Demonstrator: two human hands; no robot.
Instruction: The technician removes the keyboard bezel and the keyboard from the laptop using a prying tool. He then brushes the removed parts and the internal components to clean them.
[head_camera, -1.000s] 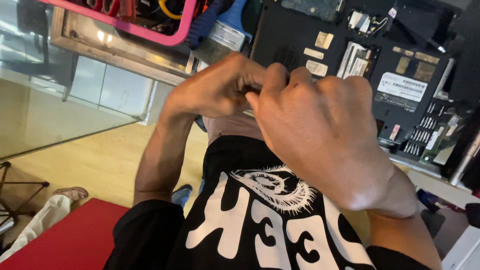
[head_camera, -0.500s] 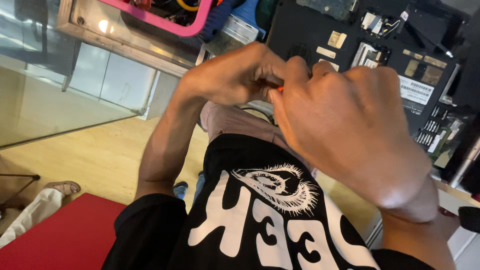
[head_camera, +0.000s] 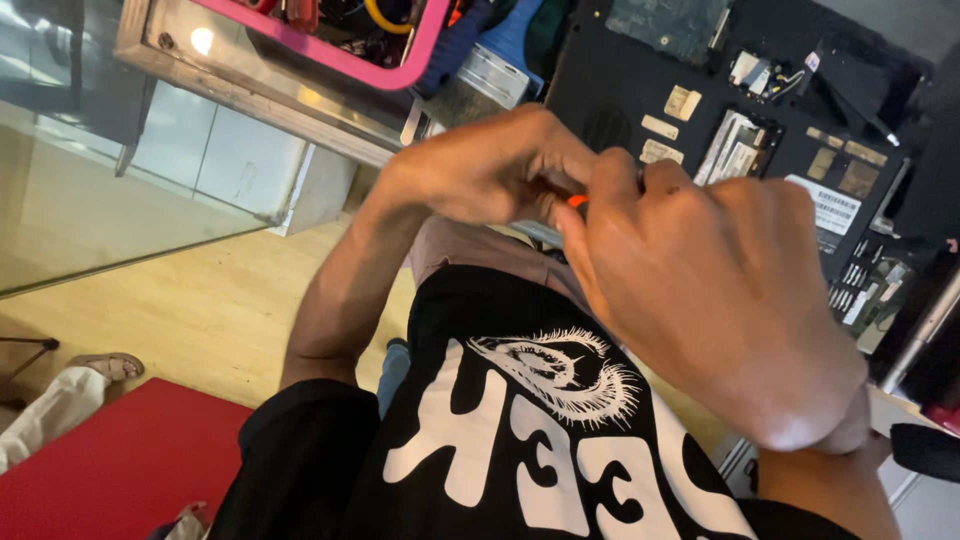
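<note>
Looks like an electronics repair shop: opened black laptop base (head_camera: 760, 130) with bare boards, pink tray (head_camera: 340, 55) of tools and cables, glass display counter (head_camera: 150, 150).

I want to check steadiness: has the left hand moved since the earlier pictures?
No, not clearly: the left hand stays just below the pink tray corner; only the view shifted.

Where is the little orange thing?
In the head view, the little orange thing peeks out near the top middle, pinched between the left hand and right hand, in front of the opened laptop.
</note>
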